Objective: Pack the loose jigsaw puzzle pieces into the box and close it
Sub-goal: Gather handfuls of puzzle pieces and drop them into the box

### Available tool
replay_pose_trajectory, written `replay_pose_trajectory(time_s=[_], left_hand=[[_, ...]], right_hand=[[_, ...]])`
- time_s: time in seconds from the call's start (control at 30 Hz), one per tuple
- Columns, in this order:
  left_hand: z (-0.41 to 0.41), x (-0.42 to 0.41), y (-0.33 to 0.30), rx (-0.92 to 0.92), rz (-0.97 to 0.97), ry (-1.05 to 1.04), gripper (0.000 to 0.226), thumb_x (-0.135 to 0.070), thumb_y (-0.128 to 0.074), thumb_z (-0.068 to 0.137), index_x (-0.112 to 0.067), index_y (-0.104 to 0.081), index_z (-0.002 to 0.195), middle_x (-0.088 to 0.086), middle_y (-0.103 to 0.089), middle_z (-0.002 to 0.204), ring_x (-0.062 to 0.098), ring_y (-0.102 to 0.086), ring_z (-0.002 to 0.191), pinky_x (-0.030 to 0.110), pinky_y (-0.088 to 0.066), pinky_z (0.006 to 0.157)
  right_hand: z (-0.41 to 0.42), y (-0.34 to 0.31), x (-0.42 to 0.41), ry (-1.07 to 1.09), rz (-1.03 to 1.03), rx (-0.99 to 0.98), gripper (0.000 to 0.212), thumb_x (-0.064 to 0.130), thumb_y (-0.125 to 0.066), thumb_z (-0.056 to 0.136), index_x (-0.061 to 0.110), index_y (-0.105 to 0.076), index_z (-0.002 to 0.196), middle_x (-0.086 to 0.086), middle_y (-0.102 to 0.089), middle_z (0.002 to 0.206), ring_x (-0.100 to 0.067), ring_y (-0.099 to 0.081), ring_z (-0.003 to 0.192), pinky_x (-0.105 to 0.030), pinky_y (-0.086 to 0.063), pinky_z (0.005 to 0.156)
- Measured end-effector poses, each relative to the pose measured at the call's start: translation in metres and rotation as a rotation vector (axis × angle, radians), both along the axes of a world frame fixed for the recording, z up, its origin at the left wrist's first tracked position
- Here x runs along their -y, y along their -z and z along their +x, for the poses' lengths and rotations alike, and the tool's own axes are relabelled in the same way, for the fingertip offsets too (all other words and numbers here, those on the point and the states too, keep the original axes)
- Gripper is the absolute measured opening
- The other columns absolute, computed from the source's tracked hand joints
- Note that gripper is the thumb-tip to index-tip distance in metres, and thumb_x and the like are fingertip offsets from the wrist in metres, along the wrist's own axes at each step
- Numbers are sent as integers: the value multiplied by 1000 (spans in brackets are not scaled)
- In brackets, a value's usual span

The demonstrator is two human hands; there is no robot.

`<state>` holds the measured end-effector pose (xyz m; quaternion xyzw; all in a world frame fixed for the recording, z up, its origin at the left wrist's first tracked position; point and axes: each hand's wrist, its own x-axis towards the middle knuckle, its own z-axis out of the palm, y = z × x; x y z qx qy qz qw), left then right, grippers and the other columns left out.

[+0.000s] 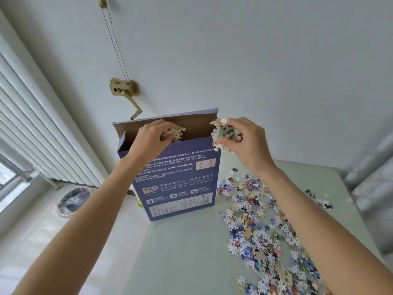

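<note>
A tall blue puzzle box [176,184] stands upright on the pale green table [191,252], its top flap open and brown inside. My left hand [148,139] is over the box mouth, fingers closed on a small clump of puzzle pieces [175,134]. My right hand [244,141] hovers at the box's top right corner, gripping a bigger handful of pieces [223,135]. A wide scatter of loose coloured puzzle pieces [259,226] lies on the table to the right of the box.
A few stray pieces [321,201] lie near the table's right edge. A waste bin with a plastic liner [73,201] stands on the floor at left, below a white radiator [32,124]. A brass crank fixture [125,90] is on the wall behind the box.
</note>
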<state>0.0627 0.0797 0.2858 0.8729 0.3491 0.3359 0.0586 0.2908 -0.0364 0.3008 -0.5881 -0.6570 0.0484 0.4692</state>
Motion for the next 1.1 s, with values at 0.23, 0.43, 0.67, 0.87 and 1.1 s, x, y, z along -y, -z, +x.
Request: replay_pose_trajectory(time_s=[0.23,0.43,0.67,0.87,1.1], left_hand=[[-6,2,3,-43,-146,-68,20,-20,-58,90,-21,-68,107,-2,-68,106,16,-61,97,31,-48,85],[-18,14,3,-60,-27,-39,15,-23,-63,87,-19,-70,100,-3,-68,96,16,-62,85,32,-51,74],[-30,26,17,-76,218,-98,15,-13,-71,80,-21,-74,92,-6,-70,88,17,-60,73,25,-47,63],[-28,27,18,-46,201,-112,16,-12,-71,81,-23,-73,92,-7,-70,88,16,-59,72,25,-47,56],[-28,26,18,-48,196,-117,15,-12,-69,82,-23,-73,93,-7,-70,88,17,-59,73,25,-46,55]], right_hand=[[-22,-17,-53,-141,171,397,35,11,-72,76,11,-65,110,-8,-60,99,-18,-61,82,-27,-50,69],[-36,-9,-79,-288,261,786,21,9,-62,84,13,-63,105,-10,-60,98,-25,-63,69,-34,-53,46],[-53,0,-87,-385,172,909,35,1,-70,77,12,-65,110,-10,-63,98,-25,-64,73,-32,-55,49],[-55,-5,-90,-397,-157,656,29,13,-51,93,20,-63,118,0,-63,108,-21,-60,95,-34,-48,73],[-54,-8,-80,-386,-174,580,27,8,-47,93,13,-68,108,1,-64,115,-13,-59,103,-36,-49,87]])
